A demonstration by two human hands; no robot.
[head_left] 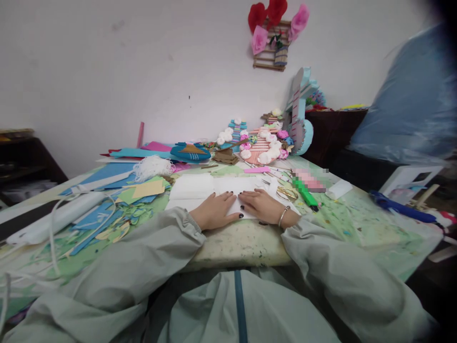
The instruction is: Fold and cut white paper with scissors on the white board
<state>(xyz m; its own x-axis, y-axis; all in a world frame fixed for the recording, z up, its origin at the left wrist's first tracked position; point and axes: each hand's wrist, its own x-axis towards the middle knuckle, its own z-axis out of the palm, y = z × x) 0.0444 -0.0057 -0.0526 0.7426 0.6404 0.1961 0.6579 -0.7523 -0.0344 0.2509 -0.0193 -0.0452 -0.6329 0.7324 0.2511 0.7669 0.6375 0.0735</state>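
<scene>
White paper [193, 183] lies on the table in front of me, with fold or edge lines across it. My left hand [217, 211] rests flat on the paper, fingers stretched out. Beside it my right hand [262, 206] also lies flat on the paper, its fingertips close to the left hand's. Neither hand grips anything. Just right of my right hand is a pair of scissors with gold handles [287, 193], its blades pointing away over the paper. A green utility knife [305, 192] lies farther right. Whatever is under my palms is hidden.
Paper scraps [143, 193], white shredded strands [153, 167] and a white power strip [57, 221] with a cable cover the left side. Paper crafts with rosettes [264, 145] stand at the back. A white roll [339, 189] lies right; a blue plastic bag [410, 95] bulges beyond.
</scene>
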